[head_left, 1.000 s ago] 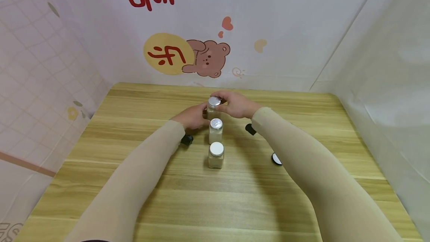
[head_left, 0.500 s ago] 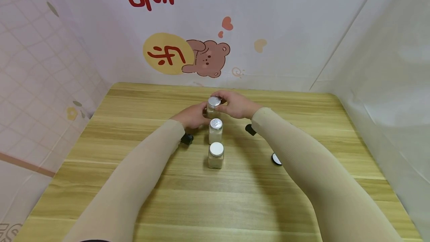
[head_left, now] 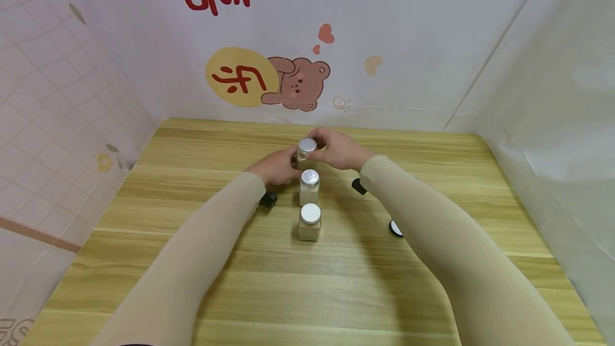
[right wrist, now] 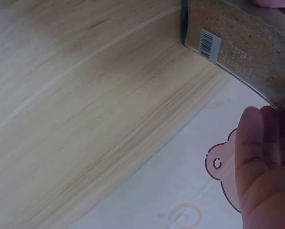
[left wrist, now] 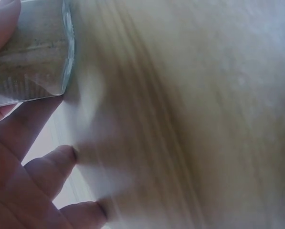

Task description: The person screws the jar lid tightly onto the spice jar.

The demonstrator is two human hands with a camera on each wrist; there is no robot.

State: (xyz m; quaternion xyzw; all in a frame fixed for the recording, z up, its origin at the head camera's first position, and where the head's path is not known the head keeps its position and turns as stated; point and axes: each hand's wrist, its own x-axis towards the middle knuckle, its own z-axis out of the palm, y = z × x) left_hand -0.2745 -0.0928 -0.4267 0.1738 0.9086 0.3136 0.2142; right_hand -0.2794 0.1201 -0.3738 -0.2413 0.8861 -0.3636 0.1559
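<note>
Wood-grain bench (head_left: 312, 287) low in frame, wht bear-print backdrop (head_left: 413, 31) up top; L grip (head_left: 276, 167) & R grip (head_left: 340, 148) clasp rear jar (head_left: 307, 148), ctr.

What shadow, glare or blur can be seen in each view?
Head view: mostly clear, soft shadow on the table beside the right sleeve, glint on the middle jar's lid; left wrist view: hazy, table blurred, dark shadows near the fingers; right wrist view: dim, yet the barcode on the held jar is distinct.

Jars (head_left: 309, 226) (head_left: 309, 192) (head_left: 307, 146): three. Hands (head_left: 275, 167) (head_left: 341, 150): two. Sleeves (head_left: 206, 244) (head_left: 437, 228): two. Table (head_left: 326, 292): one.
</note>
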